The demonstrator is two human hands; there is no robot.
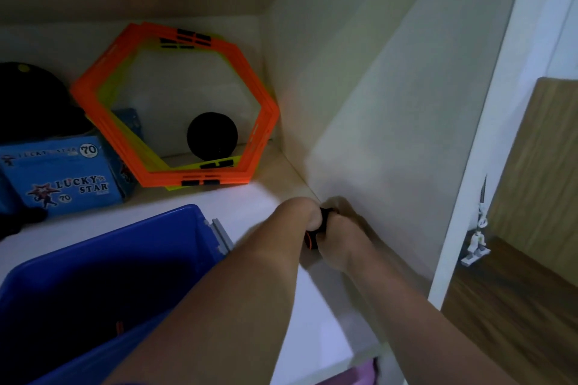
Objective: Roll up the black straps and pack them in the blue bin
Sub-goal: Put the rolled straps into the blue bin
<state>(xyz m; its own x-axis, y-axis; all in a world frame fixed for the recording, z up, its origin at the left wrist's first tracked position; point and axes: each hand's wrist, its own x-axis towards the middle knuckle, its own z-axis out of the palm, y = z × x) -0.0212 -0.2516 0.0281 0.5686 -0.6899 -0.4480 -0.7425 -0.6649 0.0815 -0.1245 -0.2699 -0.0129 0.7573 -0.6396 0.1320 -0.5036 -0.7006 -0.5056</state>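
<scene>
Strap: a black strap (323, 222) with an orange edge sits squeezed between two hands, at about 4 o'clock from the middle of the view, right by the shelf's side wall.
Left hand: the left hand (297, 216) is closed on the strap from the left.
Right hand: the right hand (341, 236) is closed on the strap from the right, close against the wall.
Bin: the blue bin (150, 237) sits at 8 o'clock, just beside the left arm. Its inside is dark; a small orange-red bit shows low down, but what it is cannot be told.
Shelf: the white shelf (250, 206) has bare room between the bin and the hands.
Wall: the white side wall (359, 103) closes the right side at 2 o'clock.
Back things: orange hexagon rings (266, 109) lean at 11 o'clock with a black round thing (212, 136) behind them. A blue box (62, 178) sits at 9 o'clock.
</scene>
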